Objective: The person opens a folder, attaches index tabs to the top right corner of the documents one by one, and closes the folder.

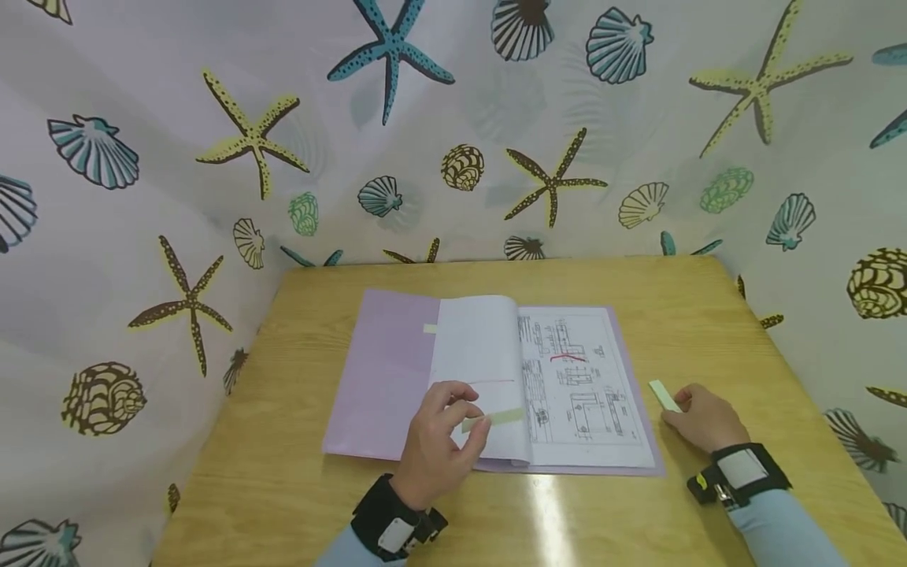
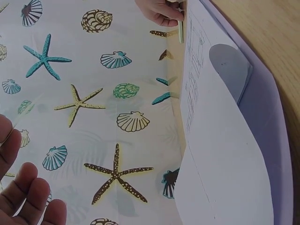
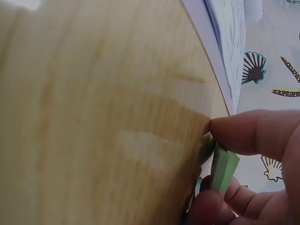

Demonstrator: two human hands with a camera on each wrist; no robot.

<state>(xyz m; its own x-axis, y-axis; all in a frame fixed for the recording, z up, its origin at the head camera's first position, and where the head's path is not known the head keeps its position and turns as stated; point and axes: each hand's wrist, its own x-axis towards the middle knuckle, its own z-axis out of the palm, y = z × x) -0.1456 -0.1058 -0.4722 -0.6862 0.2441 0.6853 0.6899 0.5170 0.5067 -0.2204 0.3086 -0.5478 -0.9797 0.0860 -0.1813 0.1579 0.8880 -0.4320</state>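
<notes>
Left hand (image 1: pixel 434 449) pinches a green sticky strip (image 1: pixel 494 419) over the open folder (image 1: pixel 383 378), positioned for tabbing; right hand (image 1: pixel 705 420), beside the folder, grasps the sticky pad (image 1: pixel 664 395).

We cannot read the small print on the drawing sheet (image 1: pixel 581 386); the left hand (image 1: pixel 439 441) covers part of the blank page (image 1: pixel 476 362).
</notes>
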